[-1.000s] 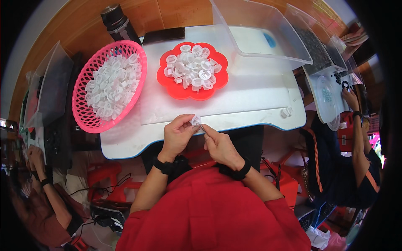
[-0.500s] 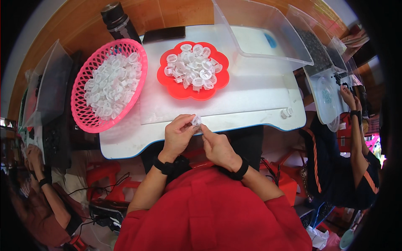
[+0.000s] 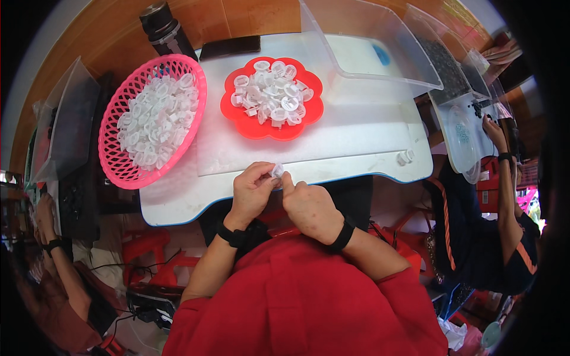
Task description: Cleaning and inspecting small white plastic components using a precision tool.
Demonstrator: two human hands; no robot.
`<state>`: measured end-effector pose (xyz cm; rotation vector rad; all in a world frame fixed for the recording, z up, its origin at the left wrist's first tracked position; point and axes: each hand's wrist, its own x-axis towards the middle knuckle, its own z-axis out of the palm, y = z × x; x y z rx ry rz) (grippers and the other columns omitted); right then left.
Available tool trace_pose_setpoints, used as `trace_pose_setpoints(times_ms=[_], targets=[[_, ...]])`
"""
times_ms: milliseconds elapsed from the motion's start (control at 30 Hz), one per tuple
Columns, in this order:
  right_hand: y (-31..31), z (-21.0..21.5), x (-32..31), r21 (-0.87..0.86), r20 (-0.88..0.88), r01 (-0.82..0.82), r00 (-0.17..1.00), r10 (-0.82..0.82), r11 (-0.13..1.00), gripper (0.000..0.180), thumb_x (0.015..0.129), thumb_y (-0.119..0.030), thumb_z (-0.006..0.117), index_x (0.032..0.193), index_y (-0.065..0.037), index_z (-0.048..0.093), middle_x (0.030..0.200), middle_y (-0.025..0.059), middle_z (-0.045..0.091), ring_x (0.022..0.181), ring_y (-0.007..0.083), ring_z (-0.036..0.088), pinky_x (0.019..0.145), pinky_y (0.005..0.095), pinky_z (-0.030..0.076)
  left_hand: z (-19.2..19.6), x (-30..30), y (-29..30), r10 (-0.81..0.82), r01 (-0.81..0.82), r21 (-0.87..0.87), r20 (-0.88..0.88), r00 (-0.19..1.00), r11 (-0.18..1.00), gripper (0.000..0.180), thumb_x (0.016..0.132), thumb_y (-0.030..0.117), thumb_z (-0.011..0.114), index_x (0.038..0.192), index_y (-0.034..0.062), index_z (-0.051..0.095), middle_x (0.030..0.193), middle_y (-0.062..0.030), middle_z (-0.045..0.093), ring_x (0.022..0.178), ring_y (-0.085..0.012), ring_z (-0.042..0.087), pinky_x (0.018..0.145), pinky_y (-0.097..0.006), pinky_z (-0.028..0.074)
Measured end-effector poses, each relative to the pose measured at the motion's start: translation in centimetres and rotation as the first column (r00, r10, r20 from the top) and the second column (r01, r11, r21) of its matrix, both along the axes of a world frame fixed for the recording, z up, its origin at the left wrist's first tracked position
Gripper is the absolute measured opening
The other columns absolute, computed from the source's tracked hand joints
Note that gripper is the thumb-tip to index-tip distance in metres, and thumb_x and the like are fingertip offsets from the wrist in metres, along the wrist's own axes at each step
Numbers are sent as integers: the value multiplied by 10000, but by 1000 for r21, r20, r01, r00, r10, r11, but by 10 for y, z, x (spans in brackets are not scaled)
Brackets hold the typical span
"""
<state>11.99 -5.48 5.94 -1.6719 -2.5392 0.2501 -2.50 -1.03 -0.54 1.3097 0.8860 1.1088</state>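
At the near edge of the table, my left hand [image 3: 250, 193] pinches a small white plastic part [image 3: 277, 171] between thumb and fingertips. My right hand [image 3: 312, 210] is beside it, back upward, with its index fingertip against the part. Its other fingers curl under, and its thumb is hidden, so anything they hold does not show. Beyond my hands, a red flower-shaped dish [image 3: 284, 132] holds a heap of similar white parts [image 3: 270, 92]. To its left, a pink lattice basket [image 3: 107, 141] carries a larger pile of them.
A clear plastic bin [image 3: 380, 80] occupies the back right of the white table [image 3: 356, 139]. A pair of white parts [image 3: 405, 157] lies near the right corner. Behind the basket are a black bottle [image 3: 166, 29] and a dark flat object [image 3: 230, 47]. People work at both sides.
My right hand has turned more back-up, and its index finger now reaches onto the white part. My left hand keeps its pinch in nearly the same place.
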Motion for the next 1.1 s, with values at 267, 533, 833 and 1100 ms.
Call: trace_pose_setpoints(times_ms=[267, 533, 833, 1100], targets=[[0, 4, 3, 52, 28, -95, 995, 93, 994, 427, 745, -60, 541, 1106, 156, 468, 603, 160, 569, 504, 249, 598, 427, 323, 465, -3, -2, 1, -26, 26, 6, -14, 1000, 1000, 251, 776, -108, 579, 1020, -55, 601, 1023, -106, 580, 873, -163, 602, 767, -258, 517], [-3, 1, 19, -38, -163, 50, 985, -56, 998, 431, 752, -50, 539, 1180, -1, 514, 698, 127, 563, 569, 272, 579, 504, 365, 467, -2, -3, 0, -44, 44, -7, 64, 997, 999, 288, 781, -114, 584, 1062, -49, 592, 1053, -100, 559, 929, -151, 574, 818, -249, 487], [-6, -2, 22, 18, -165, 55, 985, -51, 998, 449, 726, -58, 541, 1170, 7, 532, 703, 127, 563, 613, 260, 600, 514, 355, 479, 2, -2, 1, -87, 87, 1, 51, 995, 996, 305, 791, -113, 581, 1090, -54, 579, 1077, -101, 544, 955, -143, 556, 824, -239, 469], [-4, -3, 22, 38, -137, 30, 990, -25, 999, 447, 724, -59, 540, 1166, 12, 533, 697, 120, 563, 598, 255, 601, 506, 349, 478, 1, -3, 1, -89, 90, -15, 51, 995, 996, 299, 800, -100, 581, 1096, -57, 577, 1073, -107, 552, 943, -143, 561, 819, -237, 471]])
